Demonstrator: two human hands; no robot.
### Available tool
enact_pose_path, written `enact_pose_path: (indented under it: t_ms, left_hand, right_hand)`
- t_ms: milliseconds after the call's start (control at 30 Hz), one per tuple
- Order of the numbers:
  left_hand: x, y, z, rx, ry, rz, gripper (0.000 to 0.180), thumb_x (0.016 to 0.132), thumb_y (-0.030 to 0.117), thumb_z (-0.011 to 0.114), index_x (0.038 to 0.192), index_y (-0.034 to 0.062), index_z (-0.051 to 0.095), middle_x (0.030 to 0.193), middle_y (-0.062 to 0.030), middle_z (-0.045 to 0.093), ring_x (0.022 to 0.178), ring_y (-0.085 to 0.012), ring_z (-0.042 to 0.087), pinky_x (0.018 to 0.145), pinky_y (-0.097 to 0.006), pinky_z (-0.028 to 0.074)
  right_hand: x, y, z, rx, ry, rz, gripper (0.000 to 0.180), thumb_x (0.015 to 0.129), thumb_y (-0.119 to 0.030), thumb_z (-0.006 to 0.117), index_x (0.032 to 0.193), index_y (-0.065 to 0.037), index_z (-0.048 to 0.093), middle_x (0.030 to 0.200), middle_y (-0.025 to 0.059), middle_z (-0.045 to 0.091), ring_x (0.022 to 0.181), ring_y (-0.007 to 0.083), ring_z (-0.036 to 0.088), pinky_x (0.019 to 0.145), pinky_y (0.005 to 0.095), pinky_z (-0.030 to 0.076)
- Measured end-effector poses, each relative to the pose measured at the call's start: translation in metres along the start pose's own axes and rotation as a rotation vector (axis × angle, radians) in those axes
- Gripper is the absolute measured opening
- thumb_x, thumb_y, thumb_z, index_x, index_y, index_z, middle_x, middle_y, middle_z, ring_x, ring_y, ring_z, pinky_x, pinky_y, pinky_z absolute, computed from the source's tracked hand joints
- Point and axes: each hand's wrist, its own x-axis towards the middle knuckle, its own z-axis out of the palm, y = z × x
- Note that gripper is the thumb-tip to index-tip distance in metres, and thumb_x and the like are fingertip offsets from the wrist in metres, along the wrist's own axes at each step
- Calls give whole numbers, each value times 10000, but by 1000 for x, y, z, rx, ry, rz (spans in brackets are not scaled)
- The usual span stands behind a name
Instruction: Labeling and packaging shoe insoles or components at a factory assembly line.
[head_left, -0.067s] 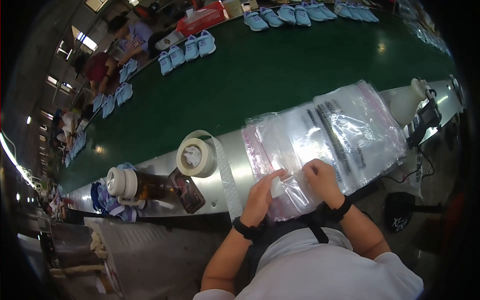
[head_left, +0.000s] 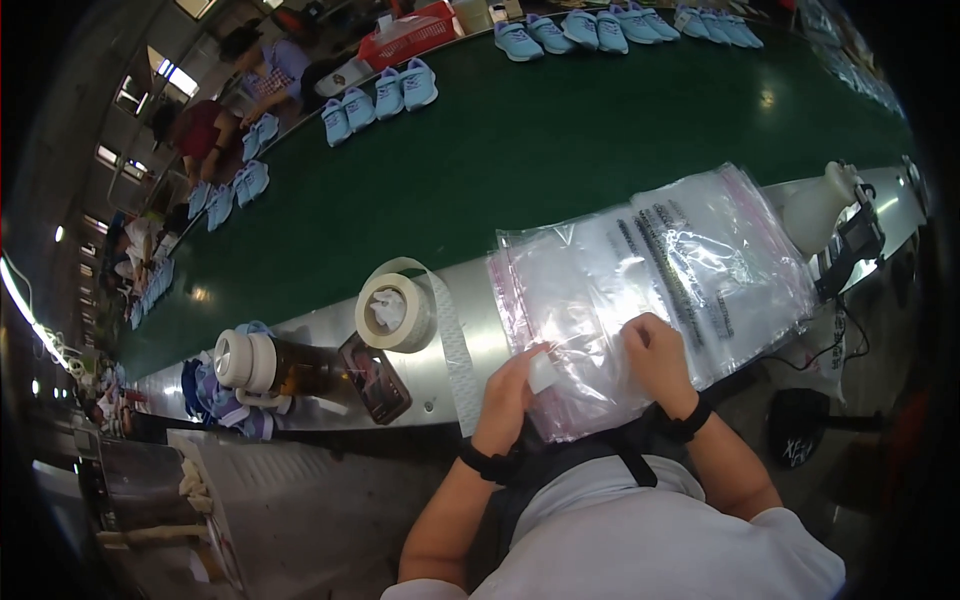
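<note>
A stack of clear plastic bags (head_left: pixel 585 270) with pinkish edges and dark print lies in front of me, overhanging the near edge of the metal ledge. My left hand (head_left: pixel 505 398) is over its left side, pinching a small white label (head_left: pixel 541 372) between thumb and fingers. Above the middle of the bags, my right hand (head_left: pixel 660 362) is closed with curled fingers. Whatever its fingertips may grip is hidden. Left of the bags stands a roll of labels (head_left: pixel 415 320), with its pale strip (head_left: pixel 455 360) hanging toward me past my left wrist.
A phone (head_left: pixel 375 380) and an amber bottle with a white lid (head_left: pixel 250 362) rest on the ledge (head_left: pixel 480 300). Light-blue shoes (head_left: pixel 390 92) stand along the far side of the green belt (head_left: pixel 480 150). A whitish bottle (head_left: pixel 815 210) is at right. Co-workers (head_left: pixel 265 75) sit at far left.
My left hand has drawn slightly left and toward me with the label. My right hand has shifted a little right, widening the gap between the hands.
</note>
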Motion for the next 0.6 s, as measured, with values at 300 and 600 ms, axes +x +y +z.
enact_pose_path:
  t_ms: [300,600]
  left_hand:
    - [14,61,53,122,-422,300,352,976,220,380,1136,-53,534,1086,-157,585,1044,-217,558,944,-338,429]
    - [81,-13,39,-266,-315,-187,365,991,293,343,1019,-25,520,1014,-157,603,1002,-313,613,800,-373,539]
  right_hand:
    - [-12,-6,9,-26,-77,-205,66,811,-87,602,828,-23,609,703,136,607,597,265,597,537,331,448]
    - [-11,-4,-19,405,-40,29,74,881,-73,549,863,-10,583,695,31,575,578,56,506,533,202,411]
